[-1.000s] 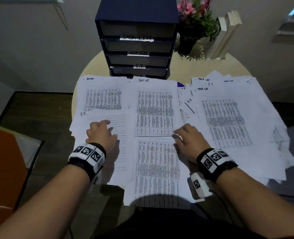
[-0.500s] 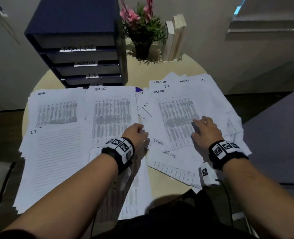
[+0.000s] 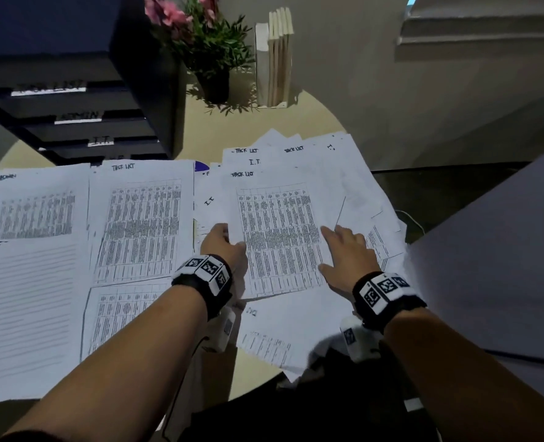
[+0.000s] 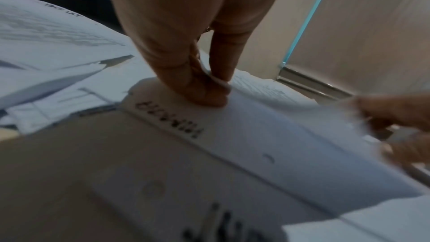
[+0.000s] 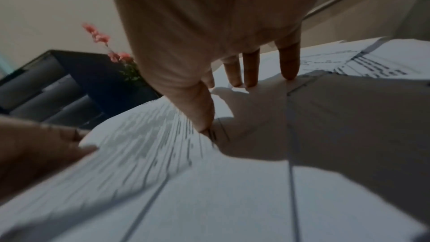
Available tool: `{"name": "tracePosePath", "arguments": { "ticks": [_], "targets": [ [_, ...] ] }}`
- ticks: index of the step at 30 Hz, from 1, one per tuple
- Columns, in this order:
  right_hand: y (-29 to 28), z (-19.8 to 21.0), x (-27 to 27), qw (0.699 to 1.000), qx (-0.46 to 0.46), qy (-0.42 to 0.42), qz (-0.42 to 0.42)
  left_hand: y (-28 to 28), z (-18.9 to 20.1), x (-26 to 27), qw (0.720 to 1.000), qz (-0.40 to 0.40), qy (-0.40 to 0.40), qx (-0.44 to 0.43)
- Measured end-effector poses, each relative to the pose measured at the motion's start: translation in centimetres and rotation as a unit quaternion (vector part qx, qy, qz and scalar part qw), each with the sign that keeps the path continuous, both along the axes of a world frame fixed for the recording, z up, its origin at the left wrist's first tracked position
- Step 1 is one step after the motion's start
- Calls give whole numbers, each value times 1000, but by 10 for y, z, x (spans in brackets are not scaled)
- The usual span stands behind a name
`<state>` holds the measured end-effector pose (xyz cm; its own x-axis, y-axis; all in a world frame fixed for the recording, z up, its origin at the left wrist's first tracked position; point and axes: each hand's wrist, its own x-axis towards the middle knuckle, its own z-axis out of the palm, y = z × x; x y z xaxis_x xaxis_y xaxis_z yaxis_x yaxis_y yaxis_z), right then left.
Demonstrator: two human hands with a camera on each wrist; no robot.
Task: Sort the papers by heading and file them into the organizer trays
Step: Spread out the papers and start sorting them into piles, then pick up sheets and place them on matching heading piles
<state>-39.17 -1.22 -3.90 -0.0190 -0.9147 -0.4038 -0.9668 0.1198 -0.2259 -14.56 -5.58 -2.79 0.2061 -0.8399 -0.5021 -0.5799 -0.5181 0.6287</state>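
A loose heap of papers [image 3: 357,186] covers the right half of the round table [image 3: 315,122]. On top lies a printed sheet headed TASK LIST [image 3: 280,237]. My left hand [image 3: 224,242] pinches that sheet's left edge between thumb and fingers [image 4: 216,95]. My right hand [image 3: 341,247] lies flat on its right side, fingers straight [image 5: 288,65]. To the left sit sorted piles headed ADMIN [image 3: 34,212], TASK LIST [image 3: 143,224] and I.T. [image 3: 28,298]. The dark blue organizer [image 3: 73,106] stands at the back left, its trays labelled TASK LIST, ADMIN and I.T.
A potted plant with pink flowers [image 3: 207,43] and several upright books [image 3: 277,59] stand at the back of the table. A grey surface [image 3: 503,250] lies close on the right. Papers overhang the table's front and left edges.
Both hands have moved right, from the sorted piles to the loose heap. My left hand has taken the top task list sheet by its left edge. The head view has swung right.
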Motion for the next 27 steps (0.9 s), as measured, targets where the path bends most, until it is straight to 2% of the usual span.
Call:
{"name": "tracePosePath", "arguments": {
  "ticks": [3,6,9,10,13,14,17,19,22,24,25,27],
  "targets": [
    [-16,7,-9,993,-28,-82,-84,11,-2,0,999,-22,2,-30],
    [-29,7,-11,975,-64,-144,-155,28,1,0,997,-55,47,-40],
    [-33,1,-10,926,-39,-290,-237,40,0,-1,993,-73,85,-43],
    [-34,-2,-10,913,-42,-310,-262,40,0,-1,992,-78,87,-44],
    [-37,-13,-18,919,-76,-235,-308,33,-1,2,991,-60,109,-57],
    [-38,-15,-20,917,-71,-233,-315,31,-2,2,990,-55,117,-63],
    [-42,-11,-21,894,-48,-305,-324,26,-4,-1,987,-62,139,-55],
    [-44,-4,-25,899,-79,-311,-297,22,-5,-4,989,-87,102,-56],
    [-48,5,-40,915,-145,-242,-289,8,-6,3,986,-120,-89,-78],
    [-49,10,-55,927,-140,-202,-282,-2,-5,13,975,-128,-179,-25],
    [-47,11,-61,935,-121,-188,-276,-6,-6,18,973,-134,-189,6],
    [-42,14,-66,933,-101,-209,-274,-11,-9,25,976,-140,-162,31]
  ]
}}
